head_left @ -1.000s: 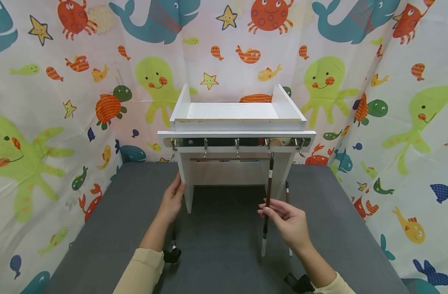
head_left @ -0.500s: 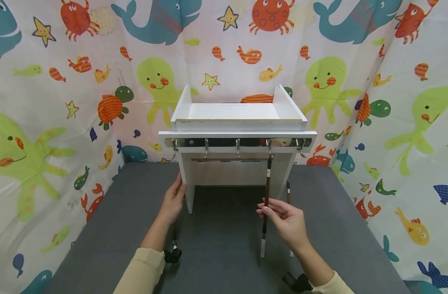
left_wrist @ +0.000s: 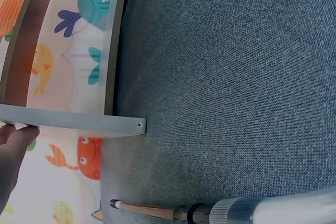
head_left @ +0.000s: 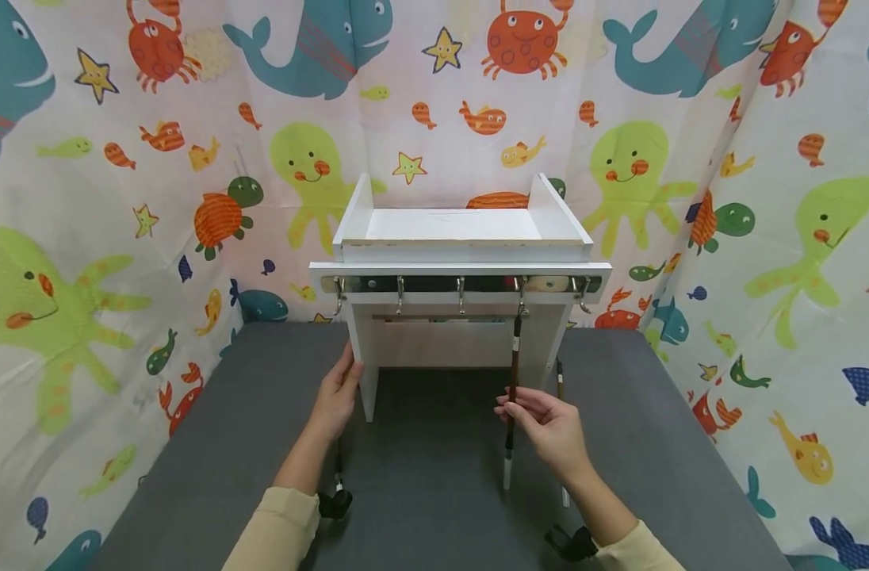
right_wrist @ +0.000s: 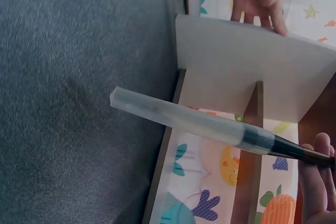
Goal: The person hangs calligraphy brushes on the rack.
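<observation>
My right hand (head_left: pixel 551 428) pinches a dark brown calligraphy brush (head_left: pixel 514 366) between thumb and fingers. The brush hangs almost upright, its clear cap (right_wrist: pixel 178 119) downward. Its upper end is right at the fourth hook (head_left: pixel 522 296) from the left, on the front of a white shelf rack (head_left: pixel 470 253). In the left wrist view a side panel (left_wrist: pixel 79 121) of the rack has fingertips (left_wrist: pixel 23 135) pressed to its outer face. That is my left hand (head_left: pixel 334 400), its fingers fairly straight along the panel and its thumb by the front edge.
A second capped brush (head_left: pixel 560 382) lies on the grey cloth (head_left: pixel 434 476) at the right, partly behind my right hand. Another brush (left_wrist: pixel 147 211) lies left of the rack, mostly under my left forearm. A printed curtain (head_left: pixel 434 135) surrounds the back and sides.
My right hand has shifted slightly left, bringing the brush's upper end beneath the hook and making the brush more upright. The left hand stays on the panel. The head view has tilted slightly.
</observation>
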Tool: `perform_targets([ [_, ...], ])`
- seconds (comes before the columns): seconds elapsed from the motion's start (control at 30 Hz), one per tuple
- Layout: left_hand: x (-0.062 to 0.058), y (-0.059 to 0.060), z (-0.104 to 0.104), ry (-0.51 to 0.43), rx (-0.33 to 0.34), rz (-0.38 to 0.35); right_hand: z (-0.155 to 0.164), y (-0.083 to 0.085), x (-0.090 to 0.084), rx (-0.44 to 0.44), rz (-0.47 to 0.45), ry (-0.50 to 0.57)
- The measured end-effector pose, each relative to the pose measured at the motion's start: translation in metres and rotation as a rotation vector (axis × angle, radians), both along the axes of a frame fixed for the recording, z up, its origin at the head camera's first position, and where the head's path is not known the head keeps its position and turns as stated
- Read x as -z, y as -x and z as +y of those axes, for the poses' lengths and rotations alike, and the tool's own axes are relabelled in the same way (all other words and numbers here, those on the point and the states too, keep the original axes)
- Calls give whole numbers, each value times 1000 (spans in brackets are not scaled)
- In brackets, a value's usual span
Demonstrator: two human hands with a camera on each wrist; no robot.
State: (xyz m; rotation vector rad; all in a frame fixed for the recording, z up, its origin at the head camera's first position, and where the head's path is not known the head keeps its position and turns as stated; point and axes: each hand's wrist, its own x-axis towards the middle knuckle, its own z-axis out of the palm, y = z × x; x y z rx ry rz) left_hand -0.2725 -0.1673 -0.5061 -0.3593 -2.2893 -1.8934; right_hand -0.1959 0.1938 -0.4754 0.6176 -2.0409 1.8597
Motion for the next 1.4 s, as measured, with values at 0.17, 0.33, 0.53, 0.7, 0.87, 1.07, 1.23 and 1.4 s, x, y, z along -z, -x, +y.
perform_targets([
  [0.17,2,-3,0,-22,7,-15,-1,6,7,9,3,-36],
  [0.33,2,-5,0,-33,0,-3,-2,10,7,43,-54,-82],
  [0.53,3,-4,-2,-67,28,13,1,9,6,150,-115,-181],
  [0.7,2,-5,-2,-66,42,8,6,10,6,191,-108,-186],
  [0.87,1,-4,-2,-70,43,21,12,11,5,174,-100,-147],
  [1.07,0,-2,-2,-50,33,11,22,11,8,163,-124,-32],
  [1.23,-1,-2,-2,-51,34,5,33,10,8,249,-142,-43],
  [1.4,-3,-2,0,-46,22,3,45,9,6,369,-144,-110],
])
